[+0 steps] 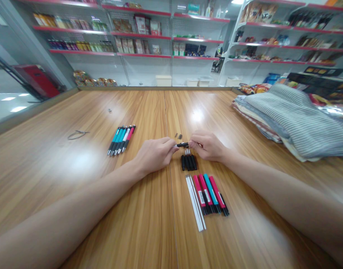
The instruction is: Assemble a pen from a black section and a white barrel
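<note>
left hand (157,154) and right hand (206,146) pinched closed on opposite ends of black pen part (182,144). white bins (163,81) beyond table (143,108), contents unclear.

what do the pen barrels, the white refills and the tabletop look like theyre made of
Pink and turquoise pen barrels: probably smooth plastic, given their even, saturated colour. White refills: likely plastic, being thin, straight and opaque; sheen unclear. Tabletop: glossy wood or wood-look laminate, with streaky grain and bright reflections.

Striped cloth pile (297,112) on R of wood tbl (62,179), stocked red-edged shelves (143,36) bhnd
</note>
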{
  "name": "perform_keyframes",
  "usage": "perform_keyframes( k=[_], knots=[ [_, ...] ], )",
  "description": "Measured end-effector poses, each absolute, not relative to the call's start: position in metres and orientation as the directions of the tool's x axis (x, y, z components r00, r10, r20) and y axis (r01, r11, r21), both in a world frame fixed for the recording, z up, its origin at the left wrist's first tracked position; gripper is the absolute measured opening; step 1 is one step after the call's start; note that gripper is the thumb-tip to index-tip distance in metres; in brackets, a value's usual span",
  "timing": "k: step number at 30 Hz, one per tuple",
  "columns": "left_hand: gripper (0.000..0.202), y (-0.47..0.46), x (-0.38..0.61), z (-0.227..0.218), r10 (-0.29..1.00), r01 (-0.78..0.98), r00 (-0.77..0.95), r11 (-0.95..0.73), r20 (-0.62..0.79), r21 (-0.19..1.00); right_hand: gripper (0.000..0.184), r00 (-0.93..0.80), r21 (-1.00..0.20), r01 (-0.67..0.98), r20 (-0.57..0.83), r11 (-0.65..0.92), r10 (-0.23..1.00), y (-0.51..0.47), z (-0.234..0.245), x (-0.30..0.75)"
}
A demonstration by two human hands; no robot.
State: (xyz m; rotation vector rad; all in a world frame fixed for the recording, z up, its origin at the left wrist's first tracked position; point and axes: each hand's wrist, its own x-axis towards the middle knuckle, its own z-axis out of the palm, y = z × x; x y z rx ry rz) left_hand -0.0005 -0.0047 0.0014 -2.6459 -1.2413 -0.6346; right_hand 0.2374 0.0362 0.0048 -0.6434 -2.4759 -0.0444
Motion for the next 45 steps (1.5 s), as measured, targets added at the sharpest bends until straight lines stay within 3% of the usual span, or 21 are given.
perform_keyframes(
  k=[6,13,17,23,29,35,39,45],
  knots=[
    [0.031,-0.0059,-0.0010,0.0018,0.684,0.754,0.585,-0.657,0.435,0.019,0.031,-0.765,-0.123,0.360,0.528,0.925,0.368,0.0387,0.0036,0.2401],
    [0.029,-0.0063,-0.0016,0.0027,0.673,0.749,0.574,-0.662,0.466,0.032,0.031,-0.707,-0.134,0.499,0.508,0.856,0.491,0.0387,0.0015,0.2370],
    [0.029,-0.0064,-0.0014,0.0025,0.677,0.753,0.571,-0.658,0.464,0.034,0.037,-0.719,-0.136,0.470,0.514,0.872,0.468,0.0394,0.0010,0.2357],
    [0.029,-0.0066,-0.0011,0.0025,0.673,0.747,0.577,-0.664,0.463,0.032,0.025,-0.750,-0.150,0.435,0.486,0.888,0.449,0.0346,0.0048,0.2381],
    [0.029,-0.0067,-0.0016,0.0021,0.654,0.730,0.594,-0.683,0.469,0.027,0.039,-0.776,-0.129,0.399,0.480,0.908,0.410,0.0393,0.0015,0.2400],
    [0.029,-0.0058,-0.0021,0.0016,0.658,0.732,0.586,-0.680,0.473,0.038,0.033,-0.717,-0.153,0.447,0.528,0.881,0.455,0.0381,0.0027,0.2381],
    [0.029,-0.0066,-0.0021,0.0009,0.657,0.736,0.587,-0.677,0.474,0.027,0.041,-0.709,-0.106,0.435,0.572,0.894,0.412,0.0362,0.0038,0.2384],
    [0.029,-0.0066,-0.0013,-0.0002,0.664,0.745,0.574,-0.667,0.479,0.031,0.036,-0.709,-0.150,0.438,0.549,0.886,0.443,0.0348,0.0047,0.2387]
  ],
)
